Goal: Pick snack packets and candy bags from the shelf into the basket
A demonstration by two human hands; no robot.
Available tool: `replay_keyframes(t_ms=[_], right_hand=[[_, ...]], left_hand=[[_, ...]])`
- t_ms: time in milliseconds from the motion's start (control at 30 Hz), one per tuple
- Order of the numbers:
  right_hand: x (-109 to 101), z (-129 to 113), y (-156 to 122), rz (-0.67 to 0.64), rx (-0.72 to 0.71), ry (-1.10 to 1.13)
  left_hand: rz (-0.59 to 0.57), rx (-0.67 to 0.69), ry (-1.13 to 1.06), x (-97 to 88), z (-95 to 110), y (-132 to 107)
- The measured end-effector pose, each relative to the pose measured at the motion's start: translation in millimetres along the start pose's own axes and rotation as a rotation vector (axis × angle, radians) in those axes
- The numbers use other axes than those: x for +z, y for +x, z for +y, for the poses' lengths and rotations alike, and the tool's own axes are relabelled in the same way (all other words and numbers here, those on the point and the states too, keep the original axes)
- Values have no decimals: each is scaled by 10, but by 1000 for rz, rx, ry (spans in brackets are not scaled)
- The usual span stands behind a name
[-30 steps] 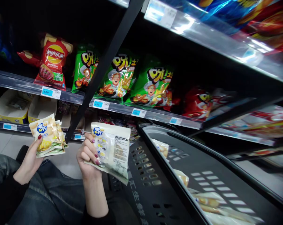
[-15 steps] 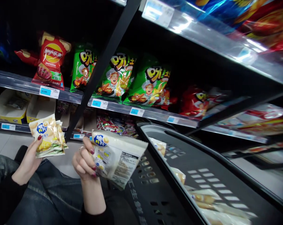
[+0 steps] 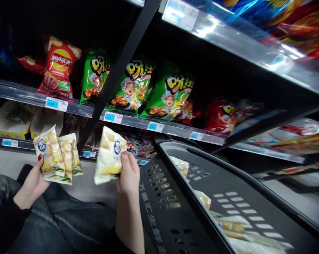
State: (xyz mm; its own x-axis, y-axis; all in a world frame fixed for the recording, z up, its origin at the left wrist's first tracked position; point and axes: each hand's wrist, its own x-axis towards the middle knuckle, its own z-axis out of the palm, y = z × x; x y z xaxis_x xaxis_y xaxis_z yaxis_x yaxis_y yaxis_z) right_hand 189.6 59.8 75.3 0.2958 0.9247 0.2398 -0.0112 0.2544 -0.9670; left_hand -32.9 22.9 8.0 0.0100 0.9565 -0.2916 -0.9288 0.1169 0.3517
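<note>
Fanned out in my left hand (image 3: 32, 183) are several small cream-and-yellow snack packets (image 3: 52, 155), with the thumb on the front one. My right hand (image 3: 129, 173) pinches another snack packet (image 3: 109, 153) of the same kind by its right edge, its printed front facing me. The two hands are apart, both in front of the lower shelf. To the right of my right hand stands a dark grey shopping basket (image 3: 159, 197). Similar pale packets (image 3: 233, 225) lie inside it.
A red chip bag (image 3: 59, 68) and green snack bags (image 3: 170, 97) stand on the shelf ahead. Below are open cardboard display boxes (image 3: 11, 120). A black shelf post (image 3: 122, 63) slants across the middle, and an upper shelf edge (image 3: 228, 38) juts out at upper right.
My right hand has turned its packet over from the back to the printed front and shifted right. The packets in my left hand have spread wider apart.
</note>
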Motion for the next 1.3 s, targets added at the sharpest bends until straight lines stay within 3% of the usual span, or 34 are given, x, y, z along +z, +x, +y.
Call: replay_keyframes(t_ms=[100, 233, 367, 533, 800, 900, 967, 1033, 1100, 1167, 1300], right_hand=[[-66, -56, 5, 193, -36, -433], [82, -117, -97, 75, -107, -691], [268, -78, -186, -141, -157, -690], [395, 21, -266, -353, -132, -636], [557, 206, -336, -449, 18, -510], [538, 181, -330, -348, 20, -494], [511, 110, -352, -168, -115, -486], [506, 14, -411, -92, -263, -459], [544, -69, -501, -210, -285, -440], [621, -107, -593, -329, -216, -475], [773, -40, -677, -352, -104, -591]], left_hand=[[-62, -4, -8, -1, -7, -41], [-117, -68, 43, -10, -13, -63], [-139, -53, 78, -37, -19, -45], [-54, -71, 105, -24, -44, -52], [-91, -192, 161, -42, -58, -77], [-76, -187, 153, -39, -73, -70], [-32, -157, 146, -29, -97, -58], [16, -80, 163, -10, -123, -43], [51, 9, 222, 15, -143, -33], [68, 90, 308, 33, -152, -28], [82, 247, 553, -20, -163, -2]])
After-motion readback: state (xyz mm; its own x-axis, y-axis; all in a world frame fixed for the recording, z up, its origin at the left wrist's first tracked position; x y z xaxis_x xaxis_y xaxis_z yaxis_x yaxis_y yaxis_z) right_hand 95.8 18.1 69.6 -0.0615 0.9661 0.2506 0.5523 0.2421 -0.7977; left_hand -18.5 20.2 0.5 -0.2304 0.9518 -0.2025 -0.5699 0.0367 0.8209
